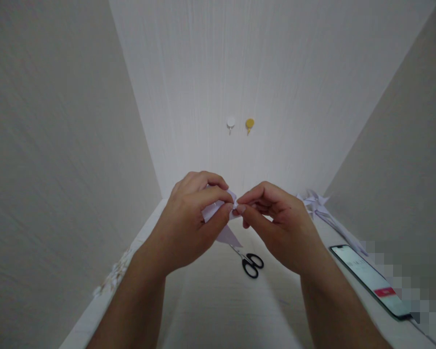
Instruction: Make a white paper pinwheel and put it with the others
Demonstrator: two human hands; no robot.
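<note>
Two bare forearms (138, 300) reach in from the near side and slant toward each other over a pale table (210, 315). From where I stand, everything turns on the piece of whitish paper (227, 236) caught between the left hand (189, 218) and the right hand (279, 218): most of it lies on the left hand's side, partly hidden behind those fingers, with a pointed flap showing below them. Its long axis I cannot make out, since the fingers cover too much. The left hand is nearer to the bulk of the sheet, its back turned up, thumb and forefinger closed on a small gathered spot; the right hand meets it from the other side, thumb and fingertip narrowed onto that same spot, the other fingers curled. Below the hands, between the wrists, a pair of scissors (244, 258) rests with its black handles toward the right wrist and its blades running out of sight past the flap. Beyond the right hand lie paper pinwheels (314, 201), and outside the right forearm a lit phone (370, 281). Outside the left forearm are small pale bits (114, 275), too blurred to name.
</note>
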